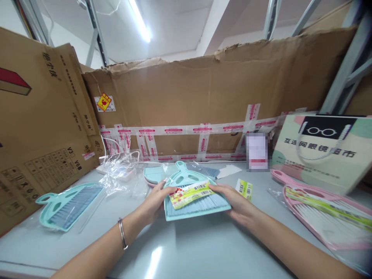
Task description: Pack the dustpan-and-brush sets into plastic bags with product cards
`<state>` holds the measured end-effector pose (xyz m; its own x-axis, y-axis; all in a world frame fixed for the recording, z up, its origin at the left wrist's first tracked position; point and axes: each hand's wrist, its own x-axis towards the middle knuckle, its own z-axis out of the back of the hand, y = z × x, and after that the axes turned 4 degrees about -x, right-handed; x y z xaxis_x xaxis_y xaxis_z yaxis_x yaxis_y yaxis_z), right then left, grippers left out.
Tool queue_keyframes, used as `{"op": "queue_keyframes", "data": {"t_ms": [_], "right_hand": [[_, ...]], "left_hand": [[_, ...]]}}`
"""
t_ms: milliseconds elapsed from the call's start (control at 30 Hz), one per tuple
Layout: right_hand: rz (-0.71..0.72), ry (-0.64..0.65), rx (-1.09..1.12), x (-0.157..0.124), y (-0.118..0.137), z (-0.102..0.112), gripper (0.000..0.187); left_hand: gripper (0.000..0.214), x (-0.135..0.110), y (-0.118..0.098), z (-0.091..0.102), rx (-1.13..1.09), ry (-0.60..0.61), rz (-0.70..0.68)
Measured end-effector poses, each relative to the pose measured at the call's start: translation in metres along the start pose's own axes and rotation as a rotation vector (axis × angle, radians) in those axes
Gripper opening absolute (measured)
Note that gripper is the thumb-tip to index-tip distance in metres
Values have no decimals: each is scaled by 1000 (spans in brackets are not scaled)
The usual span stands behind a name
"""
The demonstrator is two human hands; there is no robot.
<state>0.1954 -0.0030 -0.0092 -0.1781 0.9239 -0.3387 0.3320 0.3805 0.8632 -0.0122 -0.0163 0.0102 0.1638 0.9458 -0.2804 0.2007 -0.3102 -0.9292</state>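
A small teal dustpan-and-brush set lies on the grey table in front of me, its handle pointing away. A yellow and green paper label lies across its brush. My left hand grips the set's left edge, thumb on the label's left end. My right hand holds the right edge, with its thumb on the label's right end. A thin bracelet circles my left wrist.
Another teal brush lies at the left, and a bagged pink dustpan set at the right. Clear plastic bags, a spare label and a paper shopping bag sit further back. Cardboard walls enclose the table.
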Motion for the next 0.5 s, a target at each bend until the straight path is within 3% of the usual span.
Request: {"op": "queue_keyframes", "data": {"t_ms": [100, 300, 500], "right_hand": [[-2, -5, 20, 3, -2, 2, 24], [21, 72, 106, -3, 6, 7, 20], [109, 340, 65, -8, 13, 12, 27]], "left_hand": [[45, 0, 0, 1, -28, 17, -14], [35, -2, -8, 10, -6, 259, -113], [41, -3, -20, 20, 28, 376, -141]]}}
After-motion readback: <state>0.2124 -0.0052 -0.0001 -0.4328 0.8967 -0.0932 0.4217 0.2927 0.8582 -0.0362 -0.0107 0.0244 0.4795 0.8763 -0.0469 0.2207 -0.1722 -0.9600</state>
